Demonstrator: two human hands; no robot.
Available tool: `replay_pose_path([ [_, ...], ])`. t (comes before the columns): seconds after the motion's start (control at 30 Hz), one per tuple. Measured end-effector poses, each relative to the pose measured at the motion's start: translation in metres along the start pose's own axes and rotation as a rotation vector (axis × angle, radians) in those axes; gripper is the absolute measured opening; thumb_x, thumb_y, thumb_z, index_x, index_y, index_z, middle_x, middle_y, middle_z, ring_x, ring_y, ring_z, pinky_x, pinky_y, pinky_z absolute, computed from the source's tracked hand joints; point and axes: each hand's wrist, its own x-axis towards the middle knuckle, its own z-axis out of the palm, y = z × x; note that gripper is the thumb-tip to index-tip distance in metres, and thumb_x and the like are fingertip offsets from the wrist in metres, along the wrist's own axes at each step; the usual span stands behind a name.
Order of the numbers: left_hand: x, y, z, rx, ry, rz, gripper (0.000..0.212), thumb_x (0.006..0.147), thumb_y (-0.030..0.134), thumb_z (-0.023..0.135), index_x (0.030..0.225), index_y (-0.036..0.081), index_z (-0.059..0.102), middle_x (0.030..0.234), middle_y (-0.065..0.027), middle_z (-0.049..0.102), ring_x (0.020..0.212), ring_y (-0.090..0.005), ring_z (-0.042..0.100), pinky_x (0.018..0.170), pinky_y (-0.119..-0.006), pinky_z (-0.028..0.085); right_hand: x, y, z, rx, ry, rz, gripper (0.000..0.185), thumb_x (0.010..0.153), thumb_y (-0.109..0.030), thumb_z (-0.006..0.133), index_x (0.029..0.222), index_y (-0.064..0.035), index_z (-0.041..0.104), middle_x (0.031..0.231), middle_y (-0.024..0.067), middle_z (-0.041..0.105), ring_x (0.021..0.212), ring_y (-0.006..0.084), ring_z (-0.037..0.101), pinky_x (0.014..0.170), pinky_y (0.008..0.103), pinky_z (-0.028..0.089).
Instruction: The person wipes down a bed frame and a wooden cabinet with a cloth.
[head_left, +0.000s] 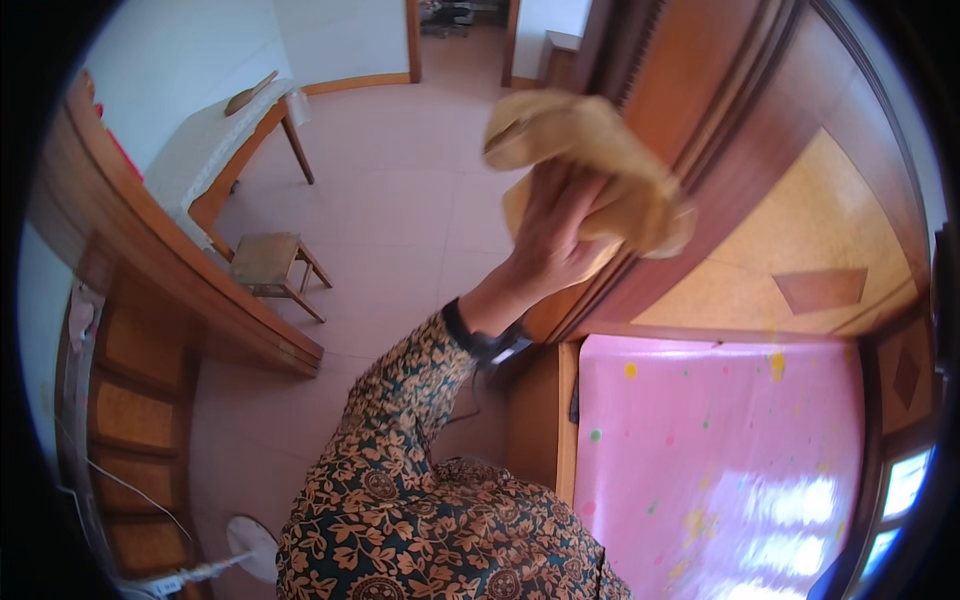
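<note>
My left hand (559, 232) is raised and grips a crumpled tan cloth (637, 195), which is blurred and hangs out on both sides of the fingers. The cloth is beside the varnished wooden door frame (675, 97); whether it touches the wood I cannot tell. A dark band and watch (495, 341) circle the wrist below a floral sleeve. My right hand is out of view. Under the wooden panel at right lies a glossy pink sheet with coloured dots (712, 427).
Through the doorway at left stand a wooden stool (266, 259) and a table with a pale cover (195, 142). A second wooden frame (187, 247) curves down at left. A white round fan-like object (253, 547) and a power strip (161, 585) with cables are at lower left.
</note>
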Motion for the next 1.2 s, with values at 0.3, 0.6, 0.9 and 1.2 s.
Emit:
replay_pose_path([
  [0.3, 0.149, -0.013, 0.005, -0.470, -0.013, -0.097, 0.076, 0.086, 0.028, 0.071, 0.146, 0.005, 0.030, 0.139, -0.0157, 0.044, 0.129, -0.0289, 0.045, 0.107, -0.043, 0.041, 0.029, -0.058, 0.011, 0.086, 0.015, -0.195, 0.058, 0.097, -0.048, 0.044, 0.145, -0.0166, 0.043, 0.149, 0.0129, 0.043, 0.137, 0.0359, 0.039, 0.115, 0.0517, 0.026],
  [0.6, -0.083, 0.008, -0.001, 0.078, -0.035, -0.353, 0.076, 0.080, 0.023, 0.077, 0.138, -0.003, 0.036, 0.136, -0.0278, 0.041, 0.127, -0.0466, 0.041, 0.106, -0.050, 0.038, 0.045, -0.097, 0.023, 0.125, 0.019, -0.325, 0.058, 0.097, -0.046, 0.045, 0.146, -0.0157, 0.041, 0.149, 0.0128, 0.042, 0.137, 0.0367, 0.039, 0.114, 0.0516, 0.026],
  [0.9, -0.158, -0.008, -0.001, -1.131, 0.170, -1.203, 0.054, 0.085, 0.029, 0.073, 0.125, 0.007, 0.045, 0.114, -0.0084, 0.054, 0.105, -0.0197, 0.056, 0.092, -0.032, 0.047, 0.048, -0.115, 0.022, 0.161, 0.020, -0.373, 0.059, 0.097, -0.045, 0.045, 0.147, -0.0148, 0.039, 0.150, 0.0126, 0.041, 0.138, 0.0376, 0.038, 0.114, 0.0514, 0.027],
  [1.2, -0.188, 0.010, -0.043, -0.385, -0.199, -1.075, 0.044, 0.080, 0.024, 0.070, 0.112, 0.001, 0.049, 0.095, -0.0112, 0.056, 0.088, -0.0211, 0.059, 0.075, -0.035, 0.050, 0.036, -0.132, 0.023, 0.112, 0.035, -0.334, 0.059, 0.097, -0.043, 0.046, 0.148, -0.0138, 0.038, 0.151, 0.0125, 0.040, 0.138, 0.0385, 0.037, 0.114, 0.0513, 0.028],
])
